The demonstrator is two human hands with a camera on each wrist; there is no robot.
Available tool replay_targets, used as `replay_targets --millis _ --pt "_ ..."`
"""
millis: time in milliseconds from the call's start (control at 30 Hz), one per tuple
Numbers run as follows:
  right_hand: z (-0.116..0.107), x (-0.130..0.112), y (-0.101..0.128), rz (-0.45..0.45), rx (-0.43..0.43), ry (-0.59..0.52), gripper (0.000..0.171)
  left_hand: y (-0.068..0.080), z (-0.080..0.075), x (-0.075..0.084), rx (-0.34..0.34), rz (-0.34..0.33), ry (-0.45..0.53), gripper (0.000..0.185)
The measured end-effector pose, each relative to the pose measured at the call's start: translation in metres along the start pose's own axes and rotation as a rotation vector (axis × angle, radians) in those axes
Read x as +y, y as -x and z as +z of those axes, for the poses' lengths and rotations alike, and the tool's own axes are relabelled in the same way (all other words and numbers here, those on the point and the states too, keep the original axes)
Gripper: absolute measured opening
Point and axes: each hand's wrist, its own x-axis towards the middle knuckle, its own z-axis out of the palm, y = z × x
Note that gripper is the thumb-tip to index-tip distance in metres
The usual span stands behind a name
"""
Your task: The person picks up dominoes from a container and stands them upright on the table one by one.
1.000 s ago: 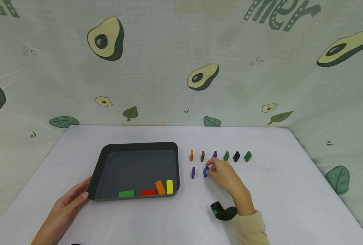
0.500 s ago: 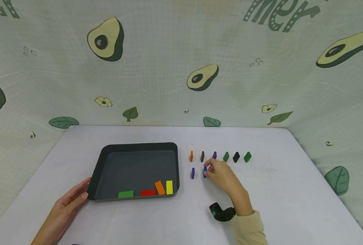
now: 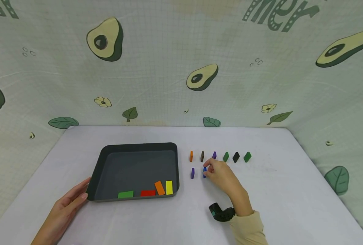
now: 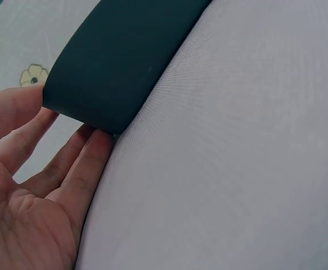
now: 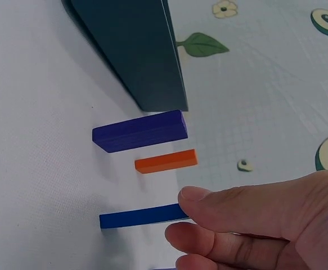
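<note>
Thumb and forefinger of my right hand (image 3: 224, 174) pinch the upper end of a blue domino-like block (image 5: 141, 216), which stands upright on the white table. Just left of it stands a purple block (image 3: 193, 173). In the right wrist view that purple block and an orange block (image 5: 166, 161) lie between the hand and the tray's dark wall. My left hand (image 3: 65, 207) rests with fairly straight fingers against the near left corner of the dark grey tray (image 3: 138, 147). The left wrist view has its thumb at the rim and fingertips low on the wall (image 4: 118, 62).
Inside the tray lie a green block (image 3: 125, 194), a red block (image 3: 148, 193), a tilted orange block (image 3: 160, 188) and a yellow block (image 3: 169, 187). Several upright blocks form a back row, including a black block (image 3: 236, 157). A patterned cloth (image 3: 157, 68) hangs behind the table.
The blue block has shifted slightly left and turned narrower to the head view, with the right hand still pinching it. The left hand and tray have stayed put.
</note>
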Motion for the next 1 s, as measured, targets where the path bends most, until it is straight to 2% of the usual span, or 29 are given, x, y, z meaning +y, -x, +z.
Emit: replay_targets --millis 1000 --pt "-0.0009 -0.0025 -0.0003 0.013 -0.006 0.034 0.016 0.0004 -0.0002 0.0016 -0.022 0.013 -0.002 0.050"
